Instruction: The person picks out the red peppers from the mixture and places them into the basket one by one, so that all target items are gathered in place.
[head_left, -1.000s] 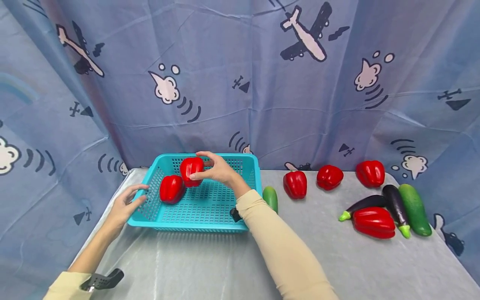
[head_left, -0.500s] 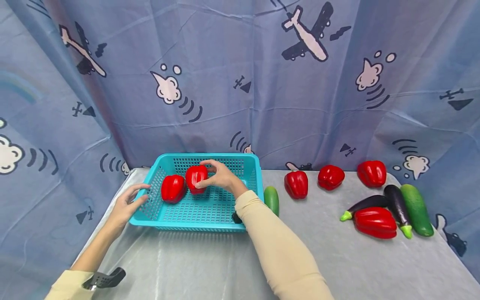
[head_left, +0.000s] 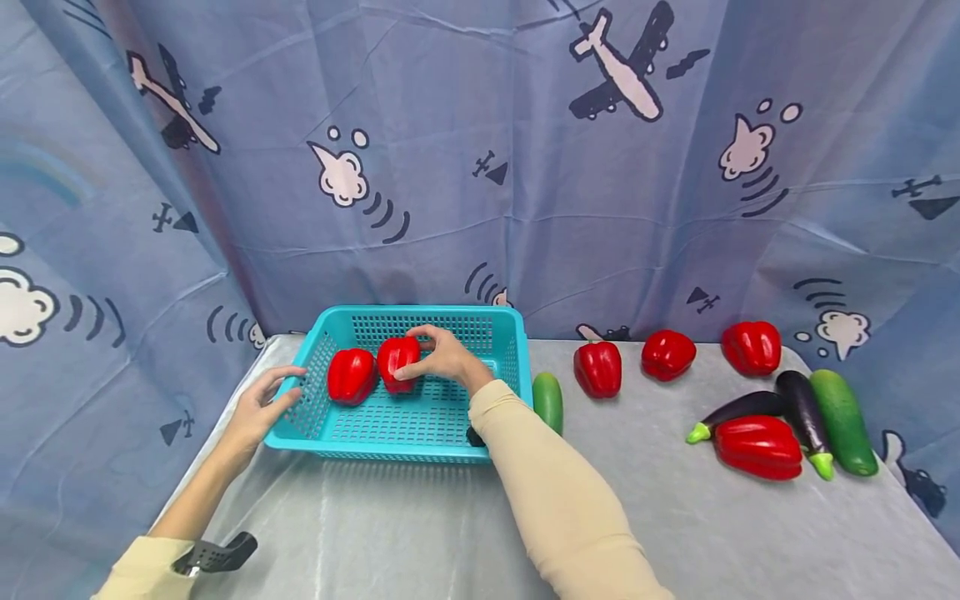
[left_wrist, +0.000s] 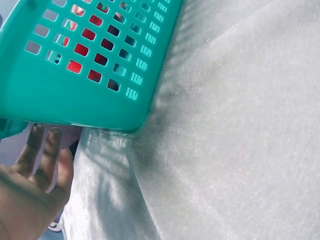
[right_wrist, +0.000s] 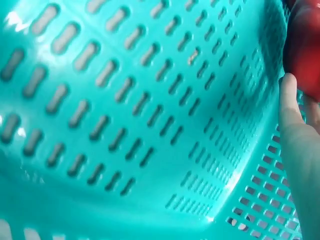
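Observation:
A turquoise plastic basket [head_left: 397, 453] with perforated walls stands on the table. My right hand [head_left: 448, 360] is inside it, thumb and fingers around a red bell pepper [head_left: 397, 360]. That pepper is upright, close beside another red bell pepper [head_left: 351, 377] on the basket's left side. In the right wrist view, the thumb lies against the held pepper [right_wrist: 306, 55]. At the basket's left rim is my left hand [head_left: 253, 410], its fingers extended. The left wrist view shows its fingertips [left_wrist: 54, 134] at the rim; whether they press on it I cannot tell.
Right of the basket lies a cucumber [head_left: 548, 402], partly hidden by the right sleeve. Farther right are several red bell peppers [head_left: 597, 369], two eggplants [head_left: 804, 412] and a larger cucumber [head_left: 843, 423]. A blue patterned curtain [head_left: 480, 150] hangs behind the table.
My right hand has lowered the bell pepper and shifted it slightly right and nearer, down into the basket. The left hand has stayed by the left rim. The whole view has drifted slightly.

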